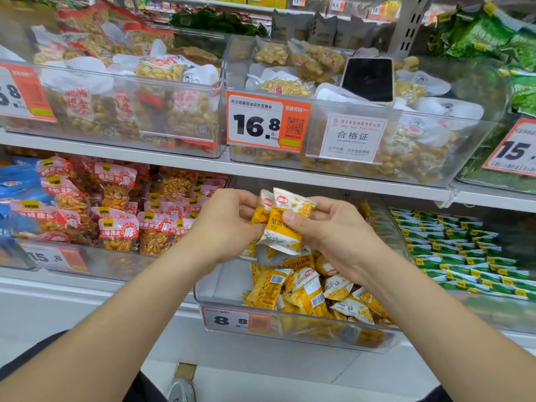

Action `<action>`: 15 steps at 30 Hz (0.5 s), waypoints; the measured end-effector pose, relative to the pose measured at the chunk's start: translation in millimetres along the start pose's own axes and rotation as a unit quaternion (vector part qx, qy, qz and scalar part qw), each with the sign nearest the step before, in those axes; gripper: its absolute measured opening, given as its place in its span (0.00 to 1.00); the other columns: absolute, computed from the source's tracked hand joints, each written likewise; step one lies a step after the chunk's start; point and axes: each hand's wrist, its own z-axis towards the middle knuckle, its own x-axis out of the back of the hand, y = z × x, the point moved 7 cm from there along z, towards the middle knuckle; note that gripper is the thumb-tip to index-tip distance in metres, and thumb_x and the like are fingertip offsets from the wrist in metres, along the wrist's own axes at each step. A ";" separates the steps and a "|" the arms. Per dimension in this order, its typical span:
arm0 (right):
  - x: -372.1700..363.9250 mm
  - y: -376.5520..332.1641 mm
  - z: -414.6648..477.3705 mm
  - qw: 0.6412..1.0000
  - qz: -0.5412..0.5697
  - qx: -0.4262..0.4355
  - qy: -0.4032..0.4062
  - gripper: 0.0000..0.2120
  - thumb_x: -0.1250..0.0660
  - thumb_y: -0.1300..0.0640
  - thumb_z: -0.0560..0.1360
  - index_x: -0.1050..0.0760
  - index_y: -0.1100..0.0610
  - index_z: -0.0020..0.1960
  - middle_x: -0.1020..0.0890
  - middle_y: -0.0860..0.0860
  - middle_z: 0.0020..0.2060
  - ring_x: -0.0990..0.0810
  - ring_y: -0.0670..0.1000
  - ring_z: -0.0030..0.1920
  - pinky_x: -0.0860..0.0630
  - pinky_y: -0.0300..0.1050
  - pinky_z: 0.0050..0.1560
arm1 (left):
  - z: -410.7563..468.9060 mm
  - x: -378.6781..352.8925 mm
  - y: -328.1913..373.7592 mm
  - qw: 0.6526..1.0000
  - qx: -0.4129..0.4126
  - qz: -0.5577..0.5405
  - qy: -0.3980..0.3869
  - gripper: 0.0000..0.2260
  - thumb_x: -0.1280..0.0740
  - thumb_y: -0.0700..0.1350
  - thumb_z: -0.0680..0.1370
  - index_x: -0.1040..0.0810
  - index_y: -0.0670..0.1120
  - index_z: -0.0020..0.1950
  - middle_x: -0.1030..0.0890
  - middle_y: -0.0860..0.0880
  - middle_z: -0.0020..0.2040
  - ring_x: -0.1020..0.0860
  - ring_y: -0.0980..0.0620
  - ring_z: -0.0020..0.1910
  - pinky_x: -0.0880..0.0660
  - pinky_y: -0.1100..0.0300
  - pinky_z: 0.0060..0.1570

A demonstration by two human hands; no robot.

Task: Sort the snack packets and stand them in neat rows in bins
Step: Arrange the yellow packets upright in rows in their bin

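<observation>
Two yellow packets (285, 227) sit at frame centre, fingers of the left hand (229, 224) and right hand (333, 230) curled around them. Below, the clear bin (216, 282) holds a jumbled heap (313, 291) (no row visible), so most sorting looks undone.

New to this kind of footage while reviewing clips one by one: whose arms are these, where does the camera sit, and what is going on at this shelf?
There is no machine here. The single picture comes from a camera worn on a person's head, looking forward and down, so both hands in view are the wearer's own. The left hand and right hand together pinch yellow snack packets, held above a clear bin. More yellow packets lie jumbled in that bin. The bin to the left holds red peanut packets; the one to the right holds green packets in rows.
</observation>
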 end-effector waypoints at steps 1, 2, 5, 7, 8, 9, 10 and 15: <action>3.6 -2.2 1.5 0.996 -0.076 0.030 0.024 0.18 0.18 0.59 0.70 0.17 0.60 0.58 0.11 0.56 0.49 0.12 0.59 0.52 0.15 0.55 0.54 | -0.6 -1.3 1.9 1.000 0.006 -0.013 -0.020 0.15 0.23 0.33 0.74 0.15 0.52 0.52 0.12 0.53 0.46 0.14 0.56 0.46 0.16 0.49 0.54; 6.2 -4.1 2.2 0.986 -0.151 0.056 0.040 0.16 0.16 0.56 0.68 0.16 0.58 0.53 0.11 0.54 0.47 0.11 0.57 0.49 0.14 0.52 0.51 | -1.1 -2.4 3.3 0.999 0.011 -0.026 -0.039 0.18 0.26 0.30 0.74 0.15 0.52 0.54 0.12 0.52 0.48 0.14 0.56 0.49 0.16 0.49 0.56; 4.9 -1.4 6.9 0.976 -0.200 0.071 0.044 0.20 0.16 0.54 0.69 0.22 0.56 0.55 0.13 0.55 0.49 0.12 0.55 0.43 0.15 0.49 0.43 | -2.4 -3.3 4.8 0.995 0.012 -0.060 -0.085 0.20 0.28 0.30 0.73 0.16 0.50 0.59 0.12 0.51 0.52 0.15 0.54 0.54 0.18 0.49 0.61; -3.7 0.7 7.5 0.984 -0.168 0.059 0.004 0.24 0.20 0.56 0.73 0.28 0.55 0.63 0.15 0.54 0.55 0.12 0.53 0.46 0.16 0.46 0.41 | -4.1 -5.2 5.9 0.992 -0.010 -0.052 -0.111 0.21 0.22 0.35 0.71 0.18 0.51 0.61 0.13 0.52 0.54 0.15 0.53 0.54 0.19 0.48 0.62; -7.7 1.7 8.0 0.982 -0.178 0.060 -0.018 0.25 0.21 0.56 0.75 0.29 0.53 0.66 0.16 0.52 0.57 0.12 0.51 0.49 0.16 0.46 0.42 | -3.9 -5.0 6.2 0.993 -0.028 -0.033 -0.110 0.23 0.19 0.37 0.70 0.19 0.51 0.61 0.13 0.53 0.54 0.15 0.54 0.55 0.19 0.48 0.61; -11.3 2.4 9.3 0.976 -0.203 0.069 -0.041 0.25 0.22 0.56 0.76 0.28 0.53 0.68 0.15 0.50 0.57 0.13 0.49 0.51 0.16 0.47 0.46 | -2.9 -3.2 6.4 0.994 -0.051 0.003 -0.097 0.24 0.17 0.39 0.69 0.19 0.51 0.61 0.13 0.54 0.53 0.15 0.56 0.54 0.18 0.49 0.60; -13.5 3.5 12.2 0.967 -0.236 0.083 -0.052 0.22 0.23 0.55 0.77 0.26 0.52 0.68 0.14 0.49 0.55 0.13 0.48 0.53 0.16 0.49 0.50 | -1.6 -1.4 7.3 0.993 -0.076 0.049 -0.079 0.25 0.16 0.42 0.68 0.20 0.52 0.61 0.14 0.55 0.52 0.16 0.59 0.53 0.18 0.51 0.58; -15.4 9.8 27.4 0.870 -0.477 0.122 0.006 0.22 0.27 0.43 0.78 0.26 0.48 0.69 0.16 0.47 0.55 0.19 0.53 0.57 0.20 0.52 0.55 | 6.0 10.4 5.2 0.930 -0.165 0.329 0.017 0.20 0.25 0.48 0.77 0.23 0.52 0.68 0.20 0.53 0.55 0.24 0.49 0.60 0.26 0.52 0.60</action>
